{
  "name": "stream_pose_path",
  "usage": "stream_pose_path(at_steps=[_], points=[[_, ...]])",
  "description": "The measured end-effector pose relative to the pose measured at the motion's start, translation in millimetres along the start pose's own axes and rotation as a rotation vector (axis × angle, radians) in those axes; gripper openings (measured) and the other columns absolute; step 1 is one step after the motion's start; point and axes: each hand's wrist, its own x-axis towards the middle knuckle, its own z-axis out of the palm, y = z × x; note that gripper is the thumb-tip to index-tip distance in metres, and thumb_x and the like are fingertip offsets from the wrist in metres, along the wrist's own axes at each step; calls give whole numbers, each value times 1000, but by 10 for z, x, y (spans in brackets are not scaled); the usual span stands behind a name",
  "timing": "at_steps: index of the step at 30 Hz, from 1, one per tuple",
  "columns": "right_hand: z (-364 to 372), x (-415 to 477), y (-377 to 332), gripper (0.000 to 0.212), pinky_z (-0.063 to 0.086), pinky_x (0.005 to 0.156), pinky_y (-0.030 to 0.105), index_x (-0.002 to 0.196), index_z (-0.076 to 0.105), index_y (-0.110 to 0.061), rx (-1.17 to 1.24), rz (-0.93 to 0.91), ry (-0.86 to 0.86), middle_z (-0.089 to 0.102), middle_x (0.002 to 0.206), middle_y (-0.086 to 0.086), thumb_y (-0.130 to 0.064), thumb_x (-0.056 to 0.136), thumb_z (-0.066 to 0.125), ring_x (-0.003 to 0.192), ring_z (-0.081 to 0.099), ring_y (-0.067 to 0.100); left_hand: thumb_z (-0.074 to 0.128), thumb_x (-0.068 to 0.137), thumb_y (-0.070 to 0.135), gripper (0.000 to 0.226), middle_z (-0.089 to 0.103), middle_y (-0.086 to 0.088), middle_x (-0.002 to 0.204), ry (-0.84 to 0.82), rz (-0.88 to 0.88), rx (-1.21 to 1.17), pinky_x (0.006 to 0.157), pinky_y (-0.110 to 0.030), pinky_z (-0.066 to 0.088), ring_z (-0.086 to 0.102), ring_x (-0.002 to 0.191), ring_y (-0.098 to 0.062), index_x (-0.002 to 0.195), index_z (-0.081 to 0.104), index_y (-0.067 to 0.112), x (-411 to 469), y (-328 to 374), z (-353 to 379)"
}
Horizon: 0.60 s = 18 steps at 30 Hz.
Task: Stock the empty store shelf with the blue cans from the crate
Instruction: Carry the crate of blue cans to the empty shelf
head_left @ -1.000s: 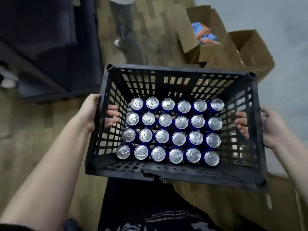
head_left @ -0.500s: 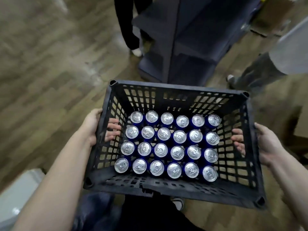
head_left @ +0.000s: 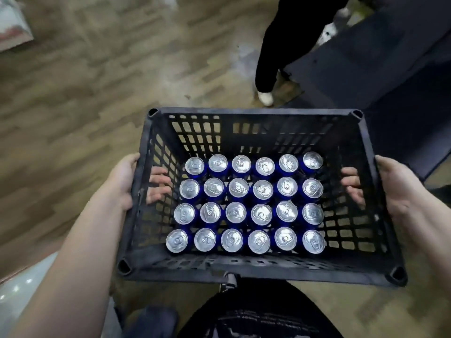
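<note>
my left hand [head_left: 123,181] grips the left wall of the black crate [head_left: 253,270], fingers [head_left: 158,180] hooked through its slots. my right hand [head_left: 396,189] grips the right wall the same way. the crate is held up in front of my body, above the wood floor [head_left: 73,93]. blue cans [head_left: 249,203] stand upright inside, four rows of six, silver tops up. a dark shelf unit [head_left: 390,57] is ahead right, with another person's leg [head_left: 271,57] beside it.

Left hand [head_left: 122,181] and right hand [head_left: 395,189] hold black crate [head_left: 253,272] by sides, fingers [head_left: 158,181] poking through holes. Blue cans [head_left: 249,206] stand inside, four rows. Wood floor [head_left: 85,81] below. Someone's leg [head_left: 271,57] ahead.
</note>
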Motion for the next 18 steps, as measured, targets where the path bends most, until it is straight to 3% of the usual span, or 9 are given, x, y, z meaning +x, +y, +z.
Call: stream_pose_path(at_steps=[5,12,18], points=[[891,714,-1066,63,54,46,25,103,64,-4,-101,-8,-77,66,77,13,-51,99,22,56,62,23,23,94,55,65,69,-11,69,60,21,-96,53,-27,49,68,61,-29,97,61,2,455,928,-314],[2212,1691,-2608,63,53,45,24,99,63,-4,-172,-5,-188,67,69,12,-52,100,21,49,61,21,26,94,49,62,69,-17,79,195,59,-222,46,-28,52,67,59,-31,95,62,-1,1143,2339,-673],[3297,2562,-3846,64,53,46,24,97,62,-3,-162,-22,-245,65,68,13,-53,99,22,49,61,23,25,94,48,61,70,-16,78,249,94,-246,48,-27,52,67,57,-29,98,62,0,1956,3781,-958]])
